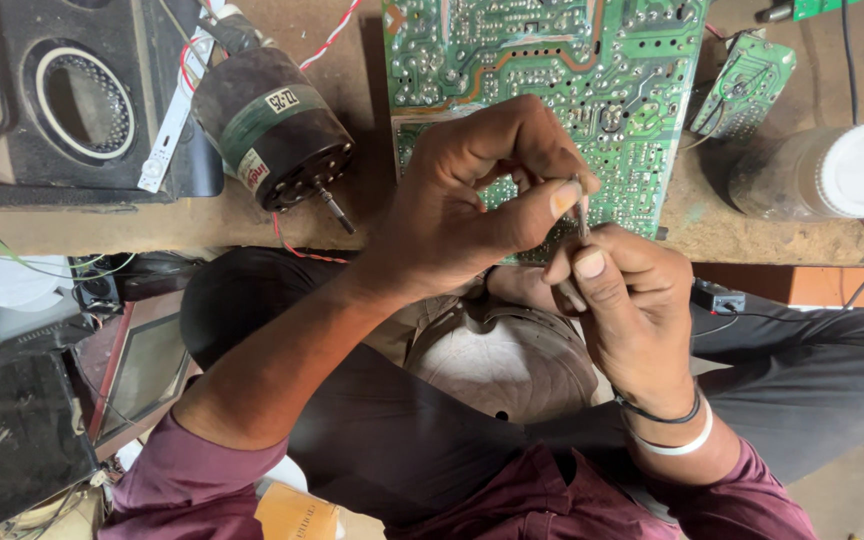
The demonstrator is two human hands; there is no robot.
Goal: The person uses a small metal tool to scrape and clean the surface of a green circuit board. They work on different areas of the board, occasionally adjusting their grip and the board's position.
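Both hands meet above the lap: the left hand (pixel 472 195) and right hand (pixel 622 300) pinch together a thin metal pin (pixel 582 215). Just behind them a green circuit board (pixel 552 60) lies on the table (pixel 752 230); farther left lies a dark motor (pixel 272 130).

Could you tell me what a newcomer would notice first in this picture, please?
At the centre, the left hand and right hand meet, pinching a thin metal piece between their fingertips. Behind them a large green circuit board lies solder side up on the bench. To its left lies a dark cylindrical motor with its shaft pointing down-right.
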